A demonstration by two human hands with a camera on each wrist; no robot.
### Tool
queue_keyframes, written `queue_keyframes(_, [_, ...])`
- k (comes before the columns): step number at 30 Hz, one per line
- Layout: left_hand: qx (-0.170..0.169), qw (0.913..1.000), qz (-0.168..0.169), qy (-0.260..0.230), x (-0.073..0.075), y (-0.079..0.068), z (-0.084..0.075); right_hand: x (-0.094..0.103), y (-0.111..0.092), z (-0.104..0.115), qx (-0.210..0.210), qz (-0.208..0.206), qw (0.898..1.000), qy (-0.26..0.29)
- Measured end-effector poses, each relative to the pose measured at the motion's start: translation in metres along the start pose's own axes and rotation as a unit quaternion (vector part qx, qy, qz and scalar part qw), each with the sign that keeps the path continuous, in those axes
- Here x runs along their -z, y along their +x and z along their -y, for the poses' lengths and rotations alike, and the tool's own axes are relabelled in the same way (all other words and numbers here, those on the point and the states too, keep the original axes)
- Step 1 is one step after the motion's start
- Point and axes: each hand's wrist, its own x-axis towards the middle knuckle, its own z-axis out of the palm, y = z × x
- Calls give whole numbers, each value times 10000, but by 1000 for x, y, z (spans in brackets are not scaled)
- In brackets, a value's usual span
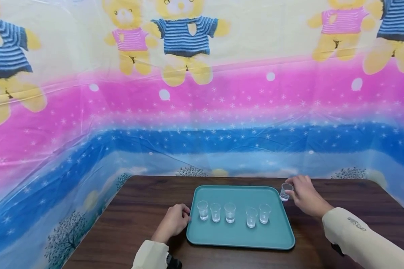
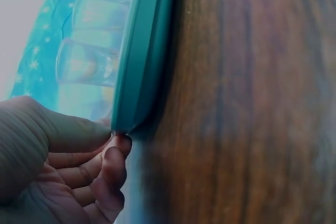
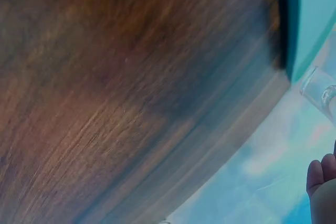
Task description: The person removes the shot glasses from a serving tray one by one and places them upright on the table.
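A teal tray [image 1: 240, 238] lies on the table, bearing several small clear cups [image 1: 230, 213] in a loose row, three to the left of a gap and two to the right. At the tray's left edge is my left hand [image 1: 173, 221]; the left wrist view shows its thumb and forefinger pinching the tray's rim [image 2: 137, 72]. My right hand [image 1: 306, 194] grips another small clear cup [image 1: 284, 195] by the tray's upper right corner. In the right wrist view this cup [image 3: 319, 88] shows at the right edge, with only part of the hand [image 3: 323, 182] visible.
The dark wooden table [image 1: 148, 194] extends around the tray on all sides. Behind it hangs a cloth [image 1: 202, 138] printed with bears and snowflakes, which also runs along the left and right sides.
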Motion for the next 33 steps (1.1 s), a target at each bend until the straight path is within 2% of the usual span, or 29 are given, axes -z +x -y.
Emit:
queue_keyframes(8, [122,9998,-62,-108,-1,1,2,-8,7,-10,-309,16,9995,33])
queue_keyframes(16, [96,9998,-5,-184,0,2,3,-16,10,-15,-639,91,9979,55])
queue_keyframes(24, [-134,9998,-26,-143,1,3,1,-18,13,-16,-756,95,9971,-48])
queue_keyframes(28, [-131,9998,0,-130,1,3,0,-19,13,-16,-784,136,9968,-105])
queue_keyframes(33, [-85,9998,47,-171,3,1,1,-19,13,-10,-619,106,9980,-98])
